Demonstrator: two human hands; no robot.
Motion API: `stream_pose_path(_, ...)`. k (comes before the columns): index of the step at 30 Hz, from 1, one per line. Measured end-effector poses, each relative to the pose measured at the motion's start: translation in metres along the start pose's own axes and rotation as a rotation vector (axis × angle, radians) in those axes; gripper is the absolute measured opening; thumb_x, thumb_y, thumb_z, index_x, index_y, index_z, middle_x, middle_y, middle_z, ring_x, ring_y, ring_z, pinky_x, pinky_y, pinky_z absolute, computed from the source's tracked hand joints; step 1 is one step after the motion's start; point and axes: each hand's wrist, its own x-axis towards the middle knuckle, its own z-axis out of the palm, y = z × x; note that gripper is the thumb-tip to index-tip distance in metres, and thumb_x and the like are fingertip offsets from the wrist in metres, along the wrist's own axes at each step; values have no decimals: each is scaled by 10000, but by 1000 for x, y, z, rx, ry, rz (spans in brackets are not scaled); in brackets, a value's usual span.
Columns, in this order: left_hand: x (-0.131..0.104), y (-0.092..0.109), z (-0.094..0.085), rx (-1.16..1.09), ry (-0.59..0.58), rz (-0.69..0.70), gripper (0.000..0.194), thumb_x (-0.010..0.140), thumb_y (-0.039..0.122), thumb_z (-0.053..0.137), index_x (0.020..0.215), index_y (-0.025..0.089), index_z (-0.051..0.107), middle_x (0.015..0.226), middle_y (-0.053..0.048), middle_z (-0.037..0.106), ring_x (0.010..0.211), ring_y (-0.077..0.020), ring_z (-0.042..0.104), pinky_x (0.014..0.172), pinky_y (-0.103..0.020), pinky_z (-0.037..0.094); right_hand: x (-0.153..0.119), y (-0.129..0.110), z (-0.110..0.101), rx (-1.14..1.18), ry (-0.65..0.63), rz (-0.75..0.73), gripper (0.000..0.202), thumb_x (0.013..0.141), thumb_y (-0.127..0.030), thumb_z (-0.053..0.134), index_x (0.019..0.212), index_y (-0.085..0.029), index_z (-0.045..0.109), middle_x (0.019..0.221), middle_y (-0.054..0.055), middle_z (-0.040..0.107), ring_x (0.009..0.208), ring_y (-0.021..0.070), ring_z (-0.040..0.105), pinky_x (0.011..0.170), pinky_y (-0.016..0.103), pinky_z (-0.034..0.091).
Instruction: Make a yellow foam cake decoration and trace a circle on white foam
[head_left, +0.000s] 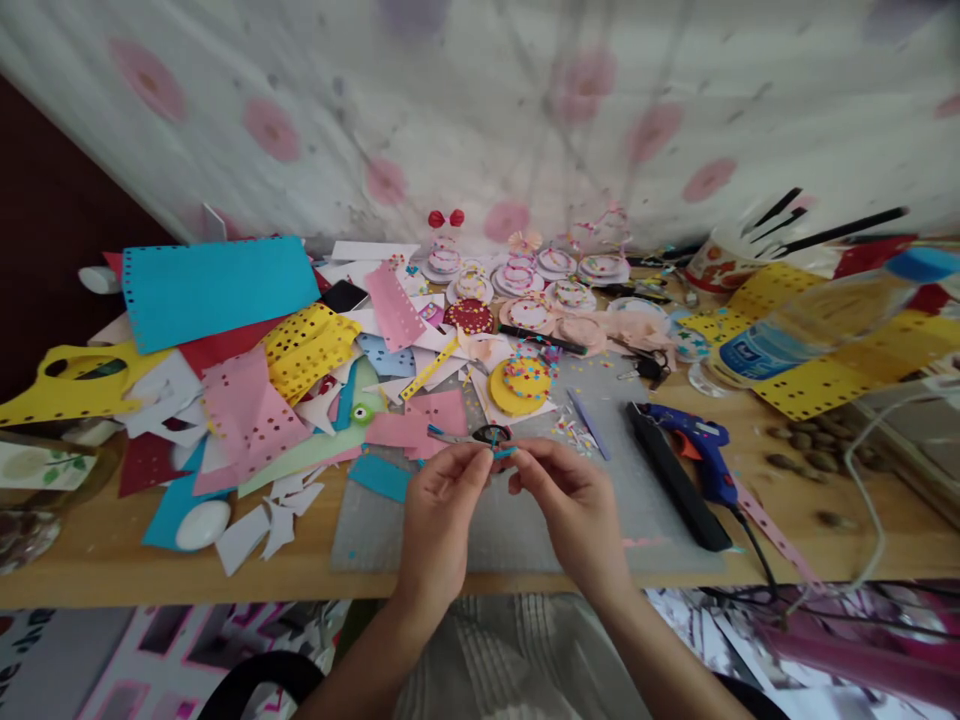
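My left hand [450, 490] and my right hand [564, 490] meet over the grey cutting mat [517, 540], fingertips pinched close together. Between them is a small strip of blue paper [502, 452], with one end at each hand's thumb and fingers. Right behind the fingertips lie scissors [459, 438] with dark handles, partly covered by the hands. Beyond them sits a yellow disc [510, 392] topped with a ring of coloured stars. Pink paper pieces [435, 408] and a blue paper piece [379, 478] lie left of the hands.
Coloured paper scraps [251, 415] cover the left side. Small decorated paper hats [519, 275] stand at the back. To the right are a black case [675, 480], a blue glue gun [701, 445] with its cord, and a leaning plastic bottle [825, 325].
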Motion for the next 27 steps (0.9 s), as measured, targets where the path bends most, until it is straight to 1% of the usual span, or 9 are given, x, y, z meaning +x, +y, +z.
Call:
stream_pose_path(3,-2,-1,-4,120,-41,75,85,774,299,741,807,221,733,785,14,721,749,-92,646,697,-164,494,0,-1,1,-7,-1,-25,100,795,-296,679,813,-212,730,707,-5,689,559,92,581,541,206,506)
stream_pose_path(6,-3,0,-12,216,-104,121,55,776,258,739,808,215,726,772,14,715,732,-92,637,689,-165,492,1,-1,1,-30,-53,-38,108,786,-303,687,787,-201,722,716,6,681,555,101,584,523,216,509)
stream_pose_path(8,-1,0,-18,225,-103,109,69,760,253,752,806,210,724,776,11,712,729,-98,632,682,-172,493,1,2,3,-24,-89,-26,120,778,-318,697,797,-200,714,718,9,675,554,107,587,519,225,512)
stream_pose_path(12,1,-5,-24,159,-37,25,130,725,288,780,803,195,733,768,-9,717,719,-121,629,674,-202,500,2,12,7,49,-129,30,146,778,-339,710,839,-207,702,714,3,657,574,112,586,544,235,510)
stream_pose_path(14,2,-8,-26,145,-49,1,139,735,304,771,806,188,742,763,-20,719,722,-131,628,682,-216,500,2,17,9,70,-125,35,144,787,-344,707,829,-207,697,709,1,648,589,116,582,557,239,506)
stream_pose_path(18,4,-10,-28,134,-95,8,126,760,310,749,784,186,748,737,-16,706,721,-131,613,686,-215,488,4,22,10,60,-120,14,126,790,-338,711,804,-213,698,696,-8,628,602,114,563,560,231,486)
stream_pose_path(23,3,-12,-24,29,-9,-1,125,752,312,758,772,191,734,735,1,691,715,-115,596,682,-194,478,2,22,15,-40,-67,-45,115,801,-334,700,800,-219,713,747,10,643,626,126,562,570,244,471)
stream_pose_path(27,0,-14,-16,-50,61,16,139,759,321,752,760,187,714,764,4,689,716,-112,594,694,-199,484,-1,20,23,-114,19,-90,144,806,-343,684,749,-212,704,707,18,636,641,149,561,584,266,465)
